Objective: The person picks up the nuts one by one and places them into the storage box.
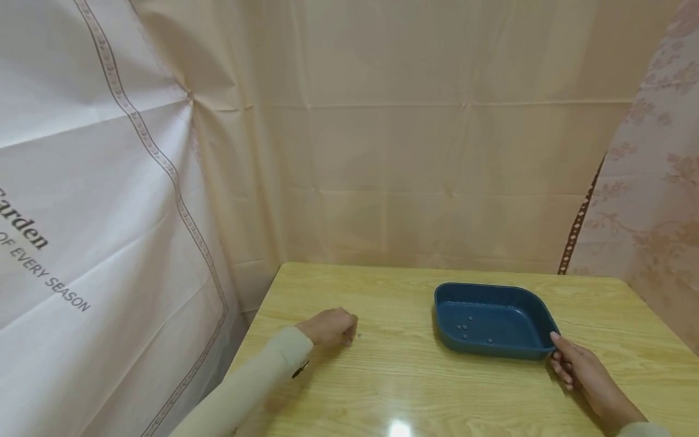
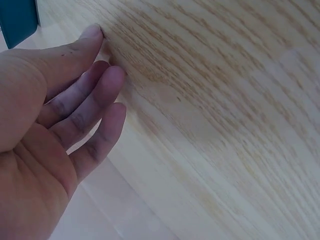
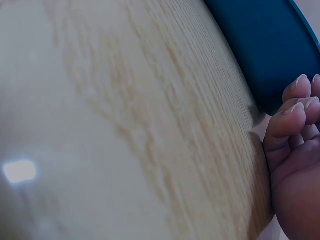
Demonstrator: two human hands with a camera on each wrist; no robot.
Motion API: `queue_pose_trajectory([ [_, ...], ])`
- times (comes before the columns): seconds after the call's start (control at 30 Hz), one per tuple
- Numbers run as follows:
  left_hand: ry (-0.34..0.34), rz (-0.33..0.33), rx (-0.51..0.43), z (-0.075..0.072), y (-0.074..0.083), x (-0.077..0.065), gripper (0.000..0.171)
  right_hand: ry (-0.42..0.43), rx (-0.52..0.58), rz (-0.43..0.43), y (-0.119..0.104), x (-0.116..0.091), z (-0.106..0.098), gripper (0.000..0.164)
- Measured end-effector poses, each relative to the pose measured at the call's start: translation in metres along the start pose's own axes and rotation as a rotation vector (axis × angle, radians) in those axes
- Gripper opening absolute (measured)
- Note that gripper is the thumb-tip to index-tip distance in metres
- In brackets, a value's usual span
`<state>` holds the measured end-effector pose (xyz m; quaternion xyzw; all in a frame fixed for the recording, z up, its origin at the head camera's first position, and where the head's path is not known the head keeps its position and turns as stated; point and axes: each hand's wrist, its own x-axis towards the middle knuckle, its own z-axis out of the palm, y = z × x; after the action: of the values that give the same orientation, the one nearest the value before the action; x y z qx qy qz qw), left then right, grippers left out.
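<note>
A dark blue tray (image 1: 494,350) with rounded corners stands on the wooden table, toward the right. Several tiny grey ring-like pieces (image 1: 465,328) lie on its floor; their exact kind is too small to tell. At the tray's near right corner my right hand (image 1: 581,370) grips the wall, thumb over the rim and fingers bent below it outside. My left hand (image 1: 330,328) is low over the table, left of the tray, fingers loosely bent. Another tiny grey piece (image 1: 359,335) lies just beside its fingertips. In the left wrist view, the thumb (image 2: 82,47) hides the index fingertip.
The light wooden table (image 1: 393,388) has its far edge against a hanging beige cloth (image 1: 382,152). A white printed cloth (image 1: 98,212) hangs at the left and a flowered one (image 1: 655,182) at the right. Tabletop lies between my left hand and the tray.
</note>
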<state>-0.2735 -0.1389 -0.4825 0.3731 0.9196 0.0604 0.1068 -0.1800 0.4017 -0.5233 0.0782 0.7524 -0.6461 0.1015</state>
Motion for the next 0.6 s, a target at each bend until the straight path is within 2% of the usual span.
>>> queue_pose_trajectory([
  [0.3, -0.008, 0.079, 0.055, 0.0005, 0.0014, 0.0067, 0.005, 0.008, 0.003, -0.011, -0.0006, -0.0002, -0.0008, 0.051],
  [0.43, -0.027, 0.079, 0.058, 0.0011, 0.0038, 0.0080, 0.002, 0.005, 0.005, -0.010, -0.0003, -0.0005, -0.0005, 0.052],
  [0.6, -0.043, 0.055, 0.063, 0.0011, 0.0084, 0.0076, 0.017, -0.004, 0.005, -0.006, 0.0005, -0.0006, -0.0002, 0.053],
])
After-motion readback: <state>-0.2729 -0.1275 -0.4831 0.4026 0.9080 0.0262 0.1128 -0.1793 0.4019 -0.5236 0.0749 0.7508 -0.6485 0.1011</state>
